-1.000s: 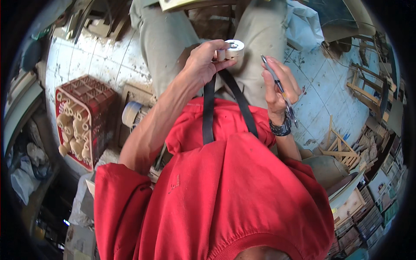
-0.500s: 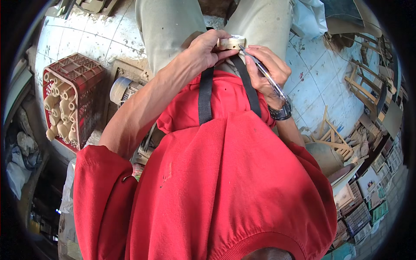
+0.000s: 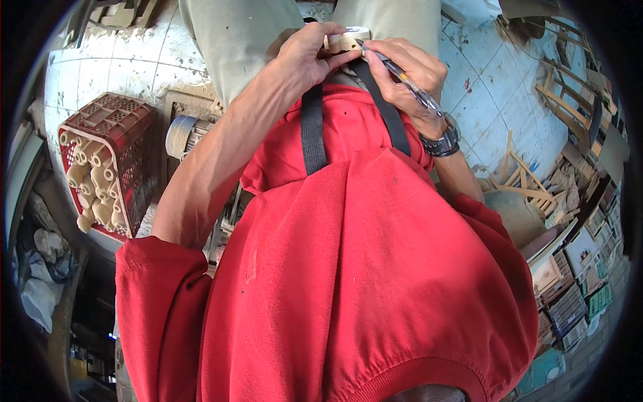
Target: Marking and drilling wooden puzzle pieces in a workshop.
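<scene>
Between my knees, my left hand (image 3: 309,52) grips a small pale, wood-coloured round piece (image 3: 343,43) with a whitish top and a dark spot or hole in its side. Thumb and fingers press on it from the left and below. A pen (image 3: 406,82) with a clear barrel and dark tip is pinched in my right hand (image 3: 414,72). Its tip meets or almost meets the right side of the piece; contact is too small to tell. My left fingers hide part of the piece.
A red plastic crate (image 3: 120,134) lies at the left, filled with several pale turned wooden pieces (image 3: 97,177). Beside it is a motor-like cylinder (image 3: 182,137). Wooden frames (image 3: 529,184) and stacked crates (image 3: 569,311) stand at the right on and around the blue-white tiled floor (image 3: 485,87).
Both hands, with the piece and pen, appear higher and slightly left in view, and the surroundings have shifted too. The pen tip stays at the piece's right side. Both grips are unchanged.
</scene>
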Motion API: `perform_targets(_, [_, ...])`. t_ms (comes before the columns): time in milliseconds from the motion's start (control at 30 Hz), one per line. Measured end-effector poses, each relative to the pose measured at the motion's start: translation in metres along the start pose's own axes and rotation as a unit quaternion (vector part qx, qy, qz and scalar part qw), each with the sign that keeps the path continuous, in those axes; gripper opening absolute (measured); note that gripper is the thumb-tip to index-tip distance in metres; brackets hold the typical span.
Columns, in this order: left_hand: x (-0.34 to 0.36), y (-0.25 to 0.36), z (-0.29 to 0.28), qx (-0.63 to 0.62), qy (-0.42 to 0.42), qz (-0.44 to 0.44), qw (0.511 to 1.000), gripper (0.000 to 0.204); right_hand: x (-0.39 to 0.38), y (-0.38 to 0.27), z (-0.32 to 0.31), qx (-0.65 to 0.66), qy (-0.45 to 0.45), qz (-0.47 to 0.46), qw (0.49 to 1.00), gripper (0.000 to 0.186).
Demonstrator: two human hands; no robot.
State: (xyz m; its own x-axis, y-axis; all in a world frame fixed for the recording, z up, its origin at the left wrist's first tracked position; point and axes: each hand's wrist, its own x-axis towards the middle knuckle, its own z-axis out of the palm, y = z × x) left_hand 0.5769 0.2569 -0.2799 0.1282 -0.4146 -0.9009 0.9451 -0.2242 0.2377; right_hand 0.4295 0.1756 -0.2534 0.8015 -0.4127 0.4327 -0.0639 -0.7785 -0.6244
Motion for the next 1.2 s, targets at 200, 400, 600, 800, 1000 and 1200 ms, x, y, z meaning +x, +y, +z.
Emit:
perform_targets(200, [-0.0019, -0.0014, 0.0002, 0.02, 0.014, 0.009, 1.0, 0.026, 0.0005, -0.0005, -0.0003, -0.012, -0.02, -0.02, 1.0, 0.015])
perform_targets(400, [-0.0022, -0.0006, -0.0023, 0.026, 0.0, 0.003, 1.0, 0.03, 0.0019, 0.0011, 0.0006, -0.007, -0.018, -0.043, 0.999, 0.016])
perform_targets(600, [-0.0068, 0.0028, -0.0024, 0.05, -0.019, 0.001, 0.999, 0.028, 0.0013, -0.0001, 0.0004, -0.01, -0.023, -0.04, 0.999, 0.016])
perform_targets(800, [-0.0022, 0.0009, -0.0062, 0.055, -0.022, -0.004, 0.998, 0.028, -0.0005, -0.0004, 0.0012, 0.005, -0.028, -0.038, 0.999, 0.017])
perform_targets(1000, [-0.0022, 0.0013, -0.0062, 0.062, -0.025, -0.004, 0.998, 0.027, 0.0003, 0.0005, 0.0018, 0.012, -0.025, -0.039, 0.999, 0.015])
perform_targets(1200, [-0.0051, 0.0024, -0.0049, 0.047, -0.016, -0.007, 0.999, 0.026, 0.0013, -0.0001, -0.0006, 0.009, -0.001, -0.027, 1.0, 0.014])
